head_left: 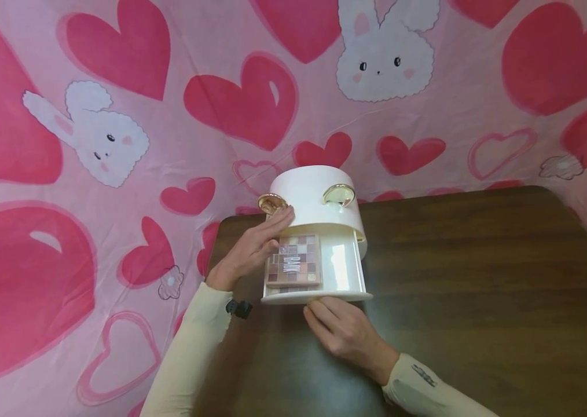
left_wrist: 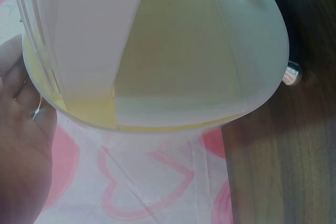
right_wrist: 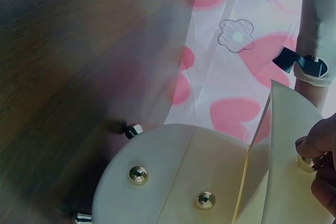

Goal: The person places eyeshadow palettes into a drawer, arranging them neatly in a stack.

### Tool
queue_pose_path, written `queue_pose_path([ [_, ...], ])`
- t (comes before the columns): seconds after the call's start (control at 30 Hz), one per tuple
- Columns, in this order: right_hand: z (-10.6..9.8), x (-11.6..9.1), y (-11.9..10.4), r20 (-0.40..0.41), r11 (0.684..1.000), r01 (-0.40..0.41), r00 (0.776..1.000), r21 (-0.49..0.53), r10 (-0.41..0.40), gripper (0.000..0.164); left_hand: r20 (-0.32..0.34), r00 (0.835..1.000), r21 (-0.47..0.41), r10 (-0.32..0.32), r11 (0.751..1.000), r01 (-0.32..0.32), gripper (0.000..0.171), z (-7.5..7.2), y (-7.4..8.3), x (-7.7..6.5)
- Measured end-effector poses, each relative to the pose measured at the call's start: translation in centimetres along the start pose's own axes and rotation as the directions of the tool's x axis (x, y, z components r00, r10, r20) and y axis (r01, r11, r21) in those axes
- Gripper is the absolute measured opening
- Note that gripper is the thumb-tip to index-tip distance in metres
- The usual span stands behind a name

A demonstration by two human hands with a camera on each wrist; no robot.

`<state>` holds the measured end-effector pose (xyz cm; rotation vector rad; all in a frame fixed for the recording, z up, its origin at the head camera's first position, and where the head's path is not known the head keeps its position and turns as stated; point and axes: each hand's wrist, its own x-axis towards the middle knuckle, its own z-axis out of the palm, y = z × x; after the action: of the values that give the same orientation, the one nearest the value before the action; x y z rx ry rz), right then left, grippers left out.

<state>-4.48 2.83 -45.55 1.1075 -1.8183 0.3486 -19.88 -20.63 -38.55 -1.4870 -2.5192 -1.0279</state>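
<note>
A white rounded cosmetics organizer (head_left: 309, 191) stands on the table with one drawer (head_left: 342, 266) pulled out toward me. Inside the drawer, on its left side, lies an eyeshadow palette (head_left: 301, 260) with a clear lid, stacked on another. My right hand (head_left: 345, 333) is at the drawer front; in the right wrist view its thumb and fingers pinch the round gold knob (right_wrist: 305, 164). With fingers extended, my left hand (head_left: 252, 243) rests against the organizer's left side, beside the gold handle (head_left: 270, 202). Lower drawer fronts with gold knobs (right_wrist: 205, 200) show beneath the open drawer.
The dark wooden table (head_left: 481, 289) extends to the right and toward me. Behind and to the left hangs a pink cloth (head_left: 272, 35) with hearts and rabbits. Another gold handle (head_left: 339, 196) sits on the organizer's right. Small metal feet (left_wrist: 292, 73) jut out under it.
</note>
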Motion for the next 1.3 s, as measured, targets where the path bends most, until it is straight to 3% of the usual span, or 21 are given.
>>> queue_pose_path([
  [0.47,-0.2,0.8,1.2,-0.043,1.0,-0.027,0.999,-0.014,0.026,0.028,0.0,1.0,0.013,0.006,1.0,-0.006,0.073,-0.1,0.0,0.1],
  [0.77,0.7,1.9,2.2,0.035,0.994,-0.114,0.993,-0.003,0.114,0.034,0.013,1.0,0.002,-0.009,1.0,0.009,0.072,-0.3,0.1,0.2],
  [0.93,1.5,2.2,3.1,0.02,0.99,-0.138,0.99,0.011,0.137,0.027,0.017,1.0,-0.003,-0.016,1.0,0.016,0.074,-0.2,0.1,0.2],
  [1.3,2.5,2.8,4.8,0.109,0.973,-0.229,0.968,0.012,0.227,0.024,0.005,1.0,-0.017,-0.017,1.0,0.017,0.067,-0.2,0.2,0.1],
])
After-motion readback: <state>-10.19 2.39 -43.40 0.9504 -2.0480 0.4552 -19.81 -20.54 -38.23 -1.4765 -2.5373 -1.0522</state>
